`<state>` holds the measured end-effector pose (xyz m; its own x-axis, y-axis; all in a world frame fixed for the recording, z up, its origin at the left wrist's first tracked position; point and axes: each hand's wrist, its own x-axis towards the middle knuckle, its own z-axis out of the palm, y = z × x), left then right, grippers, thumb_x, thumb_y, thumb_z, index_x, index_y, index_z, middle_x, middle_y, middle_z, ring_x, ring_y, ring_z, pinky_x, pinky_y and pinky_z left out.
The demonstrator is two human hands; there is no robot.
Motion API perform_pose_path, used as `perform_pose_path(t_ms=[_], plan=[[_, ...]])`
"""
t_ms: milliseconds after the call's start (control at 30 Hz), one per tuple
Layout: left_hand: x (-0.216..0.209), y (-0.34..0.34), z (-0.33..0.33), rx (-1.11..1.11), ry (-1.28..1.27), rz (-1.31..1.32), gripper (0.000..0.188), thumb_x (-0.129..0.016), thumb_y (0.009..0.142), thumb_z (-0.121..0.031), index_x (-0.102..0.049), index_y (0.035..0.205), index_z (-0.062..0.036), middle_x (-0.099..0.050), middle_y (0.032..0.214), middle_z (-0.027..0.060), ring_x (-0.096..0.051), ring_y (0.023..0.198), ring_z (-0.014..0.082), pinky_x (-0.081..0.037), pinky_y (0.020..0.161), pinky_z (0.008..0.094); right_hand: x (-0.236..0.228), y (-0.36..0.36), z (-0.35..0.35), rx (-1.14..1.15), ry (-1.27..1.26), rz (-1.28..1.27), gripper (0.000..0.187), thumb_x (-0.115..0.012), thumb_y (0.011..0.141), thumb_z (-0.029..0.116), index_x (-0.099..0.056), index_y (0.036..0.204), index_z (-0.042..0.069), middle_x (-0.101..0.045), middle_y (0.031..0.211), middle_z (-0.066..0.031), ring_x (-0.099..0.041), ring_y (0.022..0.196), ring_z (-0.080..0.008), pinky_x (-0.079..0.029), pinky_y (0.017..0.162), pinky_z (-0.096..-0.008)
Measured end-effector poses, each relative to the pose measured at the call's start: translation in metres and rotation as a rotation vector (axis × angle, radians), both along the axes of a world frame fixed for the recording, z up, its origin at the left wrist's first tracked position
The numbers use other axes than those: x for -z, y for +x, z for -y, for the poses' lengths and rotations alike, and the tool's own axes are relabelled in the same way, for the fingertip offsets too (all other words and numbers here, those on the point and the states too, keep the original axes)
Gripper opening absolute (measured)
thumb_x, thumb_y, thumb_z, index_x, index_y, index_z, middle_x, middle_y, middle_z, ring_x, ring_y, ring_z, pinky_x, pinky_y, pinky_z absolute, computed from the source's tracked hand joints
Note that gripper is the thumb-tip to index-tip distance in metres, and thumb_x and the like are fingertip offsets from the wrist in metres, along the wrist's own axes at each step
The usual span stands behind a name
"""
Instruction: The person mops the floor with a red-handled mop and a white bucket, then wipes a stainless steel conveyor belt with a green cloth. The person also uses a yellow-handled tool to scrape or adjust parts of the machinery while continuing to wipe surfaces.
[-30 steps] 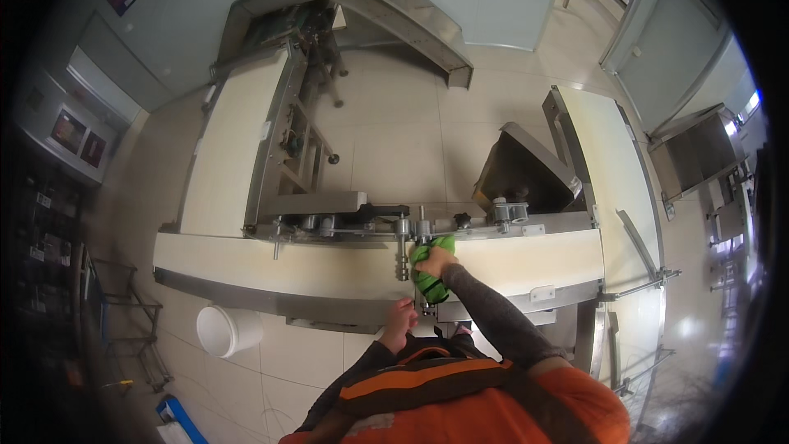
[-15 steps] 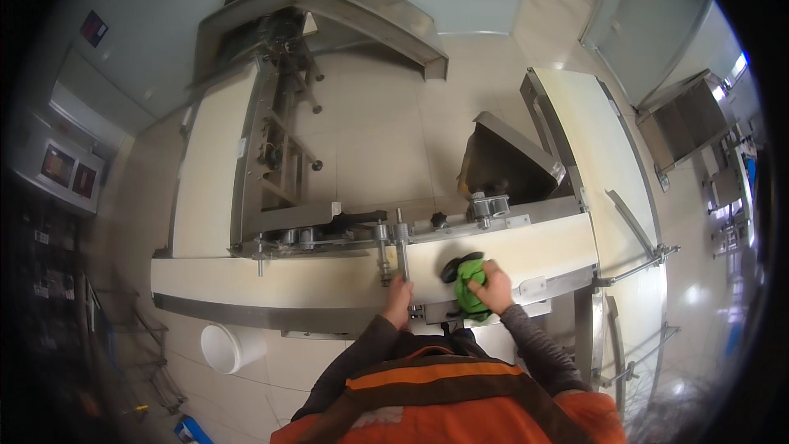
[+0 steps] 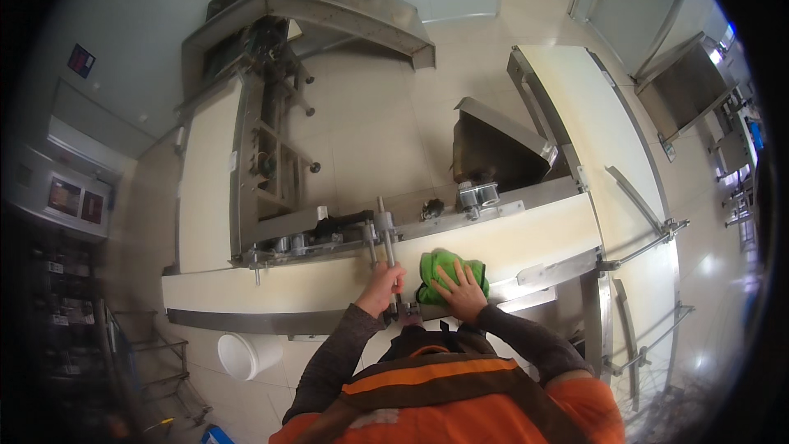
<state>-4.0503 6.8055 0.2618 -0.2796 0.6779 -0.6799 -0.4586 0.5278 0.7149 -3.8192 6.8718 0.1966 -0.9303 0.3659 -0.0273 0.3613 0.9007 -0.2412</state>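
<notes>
My left hand (image 3: 381, 289) is closed around a metal rod (image 3: 386, 242) that crosses the near conveyor with a cream belt (image 3: 288, 290). To its right, my right hand (image 3: 463, 294) lies on a bright green cloth (image 3: 433, 267), fingers spread, pressing it flat against the belt. The cloth is bunched and reaches past the fingertips toward the far side. Whatever lies beneath the cloth is hidden. A second, parallel rod and its clamp (image 3: 370, 234) stand just left of the held rod.
Cream-belted conveyors run away on the left (image 3: 209, 173) and right (image 3: 575, 115). Rollers (image 3: 478, 195) and a dark metal hopper-like box (image 3: 501, 148) sit beyond the near belt. A white bucket (image 3: 246, 356) stands on the floor at near left. Guide rails (image 3: 641, 247) jut out at right.
My right hand has gone from gripping the bunched cloth to lying flat on it, and the cloth is spread wider, farther left. The dark rounded thing beside it no longer shows.
</notes>
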Motion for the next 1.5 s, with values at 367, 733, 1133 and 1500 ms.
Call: perform_pose_path(t_ms=[367, 733, 1133, 1500], plan=[[-0.024, 0.003, 0.004, 0.035, 0.016, -0.007, 0.029, -0.063, 0.079, -0.011, -0.048, 0.103, -0.0046, -0.053, 0.074, 0.0023, -0.053, 0.060, 0.0127, -0.046, 0.054, 0.0279, 0.038, -0.133, -0.050, 0.058, 0.007, -0.247, 0.050, -0.061, 0.078, 0.025, -0.058, 0.127, 0.014, -0.040, 0.145, -0.0100, -0.029, 0.136, -0.0428, -0.025, 0.110, -0.0547], [-0.036, -0.002, -0.002, 0.053, -0.016, 0.040, 0.020, -0.062, 0.083, -0.014, -0.051, 0.099, -0.0071, -0.054, 0.082, 0.0012, -0.056, 0.069, 0.0121, -0.050, 0.059, 0.0286, 0.029, -0.083, -0.035, 0.084, 0.142, -0.267, 0.027, -0.055, 0.077, 0.019, -0.067, 0.101, 0.013, -0.058, 0.114, -0.0079, -0.051, 0.108, -0.0324, -0.042, 0.085, -0.0420], [-0.026, 0.005, 0.000, 0.077, -0.025, -0.010, 0.024, -0.062, 0.081, -0.015, -0.052, 0.100, -0.0056, -0.054, 0.078, 0.0006, -0.055, 0.066, 0.0102, -0.049, 0.056, 0.0267, 0.049, -0.094, -0.100, 0.398, 0.186, -0.150, 0.031, -0.055, 0.080, 0.019, -0.066, 0.108, 0.011, -0.061, 0.114, -0.0080, -0.051, 0.110, -0.0311, -0.037, 0.098, -0.0444], [0.041, -0.008, 0.008, 0.106, -0.057, -0.057, 0.007, -0.059, 0.081, -0.013, -0.053, 0.082, -0.0106, -0.053, 0.069, -0.0008, -0.053, 0.059, 0.0096, -0.046, 0.051, 0.0257, 0.005, 0.073, 0.002, 0.383, 0.093, -0.182, 0.029, -0.060, 0.072, 0.017, -0.065, 0.101, 0.012, -0.056, 0.118, -0.0094, -0.051, 0.105, -0.0353, -0.042, 0.086, -0.0453]])
